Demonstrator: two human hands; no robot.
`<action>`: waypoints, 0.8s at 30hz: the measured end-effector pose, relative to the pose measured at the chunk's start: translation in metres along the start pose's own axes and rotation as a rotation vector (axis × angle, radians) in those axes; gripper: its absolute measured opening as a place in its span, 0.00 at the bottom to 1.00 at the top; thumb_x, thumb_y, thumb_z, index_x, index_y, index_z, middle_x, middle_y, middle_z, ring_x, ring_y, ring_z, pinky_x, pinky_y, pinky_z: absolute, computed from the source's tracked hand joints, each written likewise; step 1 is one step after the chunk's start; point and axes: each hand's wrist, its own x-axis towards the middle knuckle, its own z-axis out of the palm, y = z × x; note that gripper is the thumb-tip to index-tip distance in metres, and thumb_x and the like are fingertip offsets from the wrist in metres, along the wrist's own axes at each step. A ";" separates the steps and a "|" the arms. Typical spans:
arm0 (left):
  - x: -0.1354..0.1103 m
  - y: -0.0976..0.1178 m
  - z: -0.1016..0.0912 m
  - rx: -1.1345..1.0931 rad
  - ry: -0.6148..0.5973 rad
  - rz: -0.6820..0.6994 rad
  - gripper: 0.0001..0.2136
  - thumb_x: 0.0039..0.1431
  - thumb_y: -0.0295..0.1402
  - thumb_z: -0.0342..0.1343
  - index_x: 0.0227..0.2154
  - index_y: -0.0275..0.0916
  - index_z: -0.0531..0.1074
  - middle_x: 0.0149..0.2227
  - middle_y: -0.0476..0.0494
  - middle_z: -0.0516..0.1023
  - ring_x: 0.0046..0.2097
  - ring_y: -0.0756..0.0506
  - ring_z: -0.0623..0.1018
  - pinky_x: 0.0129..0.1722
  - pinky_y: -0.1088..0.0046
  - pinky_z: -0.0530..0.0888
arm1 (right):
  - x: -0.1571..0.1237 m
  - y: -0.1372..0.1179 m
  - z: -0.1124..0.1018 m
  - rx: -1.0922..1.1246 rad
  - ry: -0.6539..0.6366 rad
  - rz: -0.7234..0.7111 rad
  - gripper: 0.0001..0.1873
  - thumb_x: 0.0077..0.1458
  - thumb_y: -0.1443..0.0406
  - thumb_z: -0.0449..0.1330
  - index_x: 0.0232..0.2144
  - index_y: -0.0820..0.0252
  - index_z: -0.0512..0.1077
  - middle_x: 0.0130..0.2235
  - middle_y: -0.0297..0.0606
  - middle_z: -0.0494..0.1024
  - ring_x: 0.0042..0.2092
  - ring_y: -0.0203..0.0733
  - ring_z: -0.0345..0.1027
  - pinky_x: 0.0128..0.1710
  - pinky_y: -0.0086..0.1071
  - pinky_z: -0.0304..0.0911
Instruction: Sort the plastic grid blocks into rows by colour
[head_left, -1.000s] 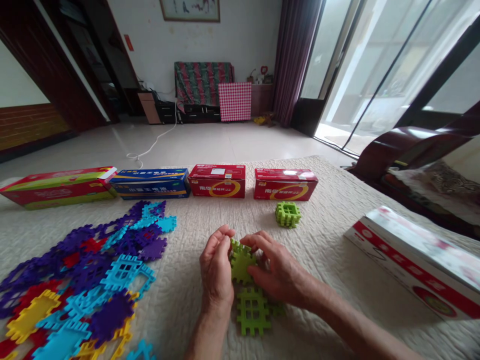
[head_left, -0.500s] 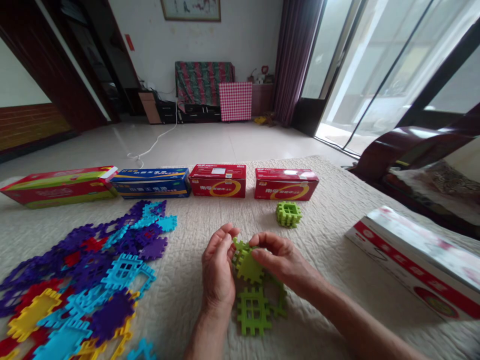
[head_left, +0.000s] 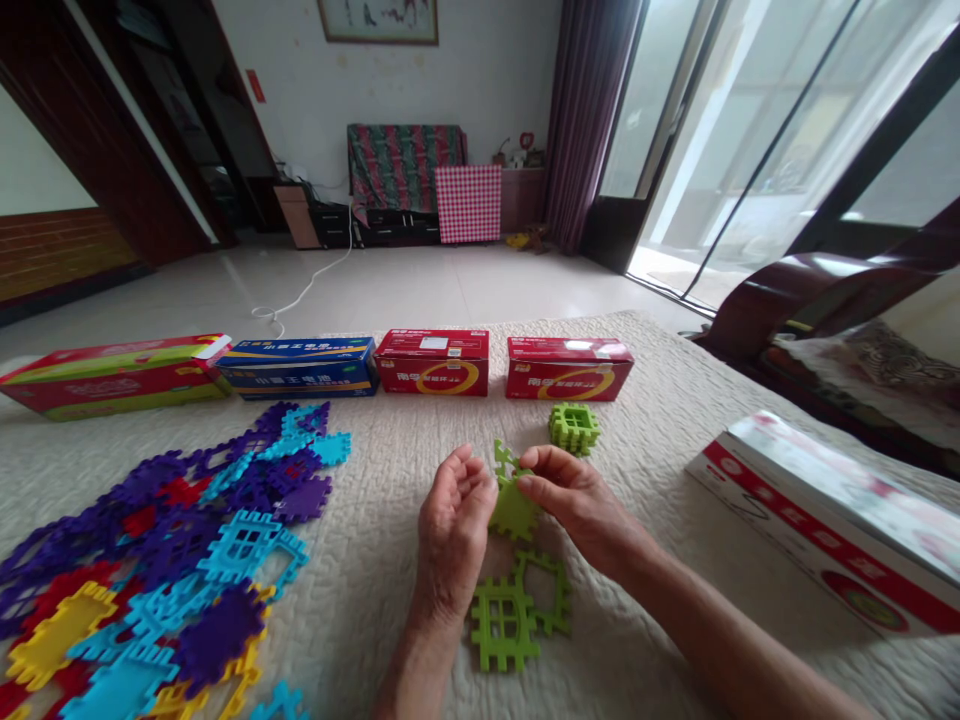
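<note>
Between my hands are light-green interlocking plastic tiles (head_left: 515, 512) with notched edges, one solid and another jutting up behind it. My right hand (head_left: 585, 500) pinches their right side between thumb and fingers. My left hand (head_left: 452, 530) is curled at their left edge, thumb against it; its grip is partly hidden. Below, on the quilted cover, lie a green window-patterned tile (head_left: 504, 628) and a green open-frame tile (head_left: 546, 590), touching or overlapping. Beyond my right hand sits a small green cube or stack of tiles (head_left: 574, 428).
A heap of purple, blue, red and yellow tiles (head_left: 180, 540) spreads at the left. Across the back stand a red-green box (head_left: 120, 375), a blue box (head_left: 300, 368) and two red boxes (head_left: 433, 362). A white-red box (head_left: 817, 520) lies at the right.
Both hands have moved slightly right and up with the green tiles. The open-frame tile beneath now shows more fully.
</note>
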 end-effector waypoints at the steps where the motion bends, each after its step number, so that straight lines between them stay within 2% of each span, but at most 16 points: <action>1: -0.001 -0.002 0.000 0.065 -0.036 0.041 0.25 0.51 0.37 0.60 0.53 0.38 0.68 0.50 0.37 0.75 0.52 0.42 0.74 0.51 0.66 0.71 | 0.001 0.001 -0.002 0.002 0.019 -0.006 0.18 0.41 0.59 0.71 0.32 0.59 0.70 0.27 0.27 0.71 0.28 0.29 0.60 0.28 0.25 0.55; 5: -0.003 -0.005 0.001 0.304 -0.130 0.173 0.27 0.47 0.30 0.62 0.54 0.42 0.69 0.52 0.40 0.74 0.53 0.41 0.74 0.52 0.64 0.70 | 0.003 0.002 -0.004 0.036 0.012 0.000 0.18 0.40 0.60 0.71 0.32 0.58 0.69 0.29 0.29 0.73 0.30 0.31 0.63 0.30 0.26 0.57; 8: -0.004 -0.002 0.001 0.361 -0.155 0.177 0.27 0.48 0.28 0.60 0.54 0.41 0.69 0.49 0.41 0.76 0.48 0.42 0.76 0.50 0.65 0.72 | 0.002 0.001 -0.003 0.039 0.014 0.022 0.17 0.41 0.59 0.71 0.30 0.58 0.69 0.27 0.29 0.72 0.28 0.30 0.63 0.28 0.25 0.57; 11: -0.005 0.003 0.001 0.361 -0.162 0.165 0.26 0.48 0.27 0.57 0.54 0.42 0.69 0.45 0.44 0.78 0.43 0.45 0.77 0.47 0.69 0.72 | 0.002 -0.002 -0.003 0.042 0.072 0.022 0.16 0.41 0.57 0.70 0.29 0.58 0.69 0.26 0.29 0.70 0.27 0.31 0.62 0.28 0.26 0.60; 16: -0.005 0.007 0.000 0.337 -0.077 0.099 0.24 0.46 0.25 0.53 0.49 0.40 0.74 0.40 0.45 0.79 0.38 0.46 0.77 0.40 0.72 0.72 | 0.002 -0.007 -0.003 -0.076 0.181 -0.015 0.17 0.39 0.56 0.69 0.30 0.58 0.71 0.27 0.29 0.69 0.27 0.31 0.61 0.29 0.27 0.62; 20: -0.004 0.007 -0.002 0.311 -0.023 0.058 0.21 0.44 0.25 0.52 0.43 0.39 0.76 0.35 0.48 0.79 0.35 0.47 0.76 0.36 0.75 0.71 | 0.000 -0.008 -0.002 -0.134 0.167 0.011 0.17 0.41 0.55 0.67 0.30 0.58 0.70 0.26 0.28 0.69 0.28 0.32 0.63 0.30 0.28 0.62; 24: 0.001 0.003 -0.002 0.127 0.042 0.007 0.21 0.46 0.28 0.54 0.46 0.38 0.74 0.31 0.51 0.77 0.30 0.51 0.72 0.31 0.78 0.69 | 0.000 -0.008 -0.002 -0.147 0.151 0.041 0.20 0.42 0.56 0.67 0.36 0.57 0.67 0.29 0.28 0.70 0.30 0.34 0.66 0.30 0.29 0.63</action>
